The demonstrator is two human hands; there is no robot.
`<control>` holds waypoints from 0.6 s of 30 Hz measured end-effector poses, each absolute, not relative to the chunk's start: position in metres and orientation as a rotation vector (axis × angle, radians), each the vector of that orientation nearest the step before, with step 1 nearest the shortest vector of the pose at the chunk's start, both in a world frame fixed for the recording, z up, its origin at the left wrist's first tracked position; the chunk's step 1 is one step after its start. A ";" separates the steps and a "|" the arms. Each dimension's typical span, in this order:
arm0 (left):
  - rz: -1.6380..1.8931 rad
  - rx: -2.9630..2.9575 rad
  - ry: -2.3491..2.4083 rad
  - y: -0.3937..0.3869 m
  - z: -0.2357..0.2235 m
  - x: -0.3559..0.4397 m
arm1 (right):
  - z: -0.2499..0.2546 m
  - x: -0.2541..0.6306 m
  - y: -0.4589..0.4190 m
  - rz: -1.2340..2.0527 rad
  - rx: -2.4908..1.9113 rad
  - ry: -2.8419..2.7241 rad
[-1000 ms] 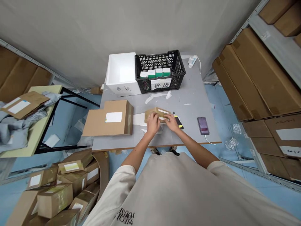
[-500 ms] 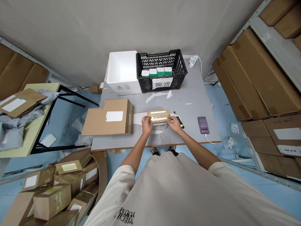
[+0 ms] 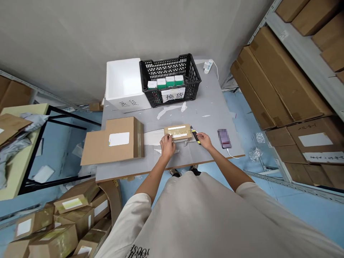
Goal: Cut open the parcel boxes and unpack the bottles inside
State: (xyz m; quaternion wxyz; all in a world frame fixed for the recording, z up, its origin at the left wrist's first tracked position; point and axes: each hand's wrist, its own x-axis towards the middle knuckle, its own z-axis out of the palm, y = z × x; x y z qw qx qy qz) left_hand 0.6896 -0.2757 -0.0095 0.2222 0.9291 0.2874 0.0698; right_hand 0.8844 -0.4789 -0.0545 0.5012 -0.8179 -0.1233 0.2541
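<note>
Several fingers of the left hand (image 3: 167,145) curl over a small taped cardboard parcel (image 3: 177,132) lying on the gray table (image 3: 212,107) — the right hand (image 3: 204,140), half-open, is at a yellow utility knife (image 3: 195,135), grip unclear. Beyond, a black plastic crate (image 3: 172,66) holds four green-and-white cartons (image 3: 166,82), beside a white foam box (image 3: 123,80).

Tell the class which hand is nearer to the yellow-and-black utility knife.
Right. The right hand is just beside the utility knife; the left hand is farther away, at the far end of the cardboard parcel.
</note>
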 end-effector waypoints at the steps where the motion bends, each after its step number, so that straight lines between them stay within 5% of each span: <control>1: 0.187 2.577 0.730 -0.278 -0.009 0.690 | -0.060 0.890 -0.488 0.608 -2.019 -0.257; 18: 0.062 2.661 0.609 -0.296 -0.011 0.690 | -0.118 0.899 -0.487 0.669 -2.524 -0.600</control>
